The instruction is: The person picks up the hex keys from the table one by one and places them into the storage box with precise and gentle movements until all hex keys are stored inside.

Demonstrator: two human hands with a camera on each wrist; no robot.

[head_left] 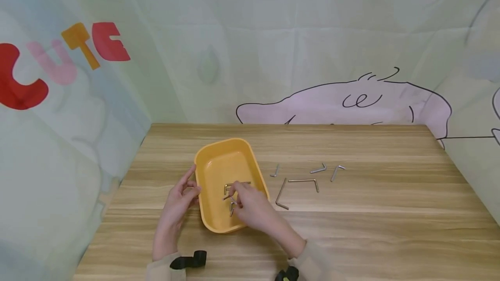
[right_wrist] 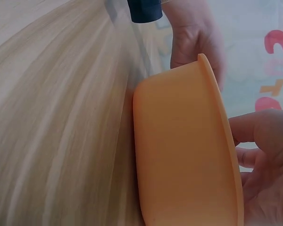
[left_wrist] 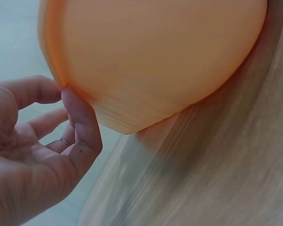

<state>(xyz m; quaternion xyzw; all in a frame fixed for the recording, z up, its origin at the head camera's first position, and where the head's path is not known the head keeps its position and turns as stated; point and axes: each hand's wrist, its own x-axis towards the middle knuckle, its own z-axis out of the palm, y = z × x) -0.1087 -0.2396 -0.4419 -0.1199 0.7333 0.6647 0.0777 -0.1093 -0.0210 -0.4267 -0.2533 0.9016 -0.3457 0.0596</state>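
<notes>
I have the left hand gripping the left rim of the yellow tray between thumb and fingers. From here I see the right hand inside the tray, fingers bent down over the keys; I cannot tell whether they pinch one. Around those fingertips, gold and silver L-shaped keys lie on the tray floor. Right of the tray, I count five loose keys, three silver and two bronze, on the wood-grain table. Beyond the tray, a printed backdrop hangs behind the table.
</notes>
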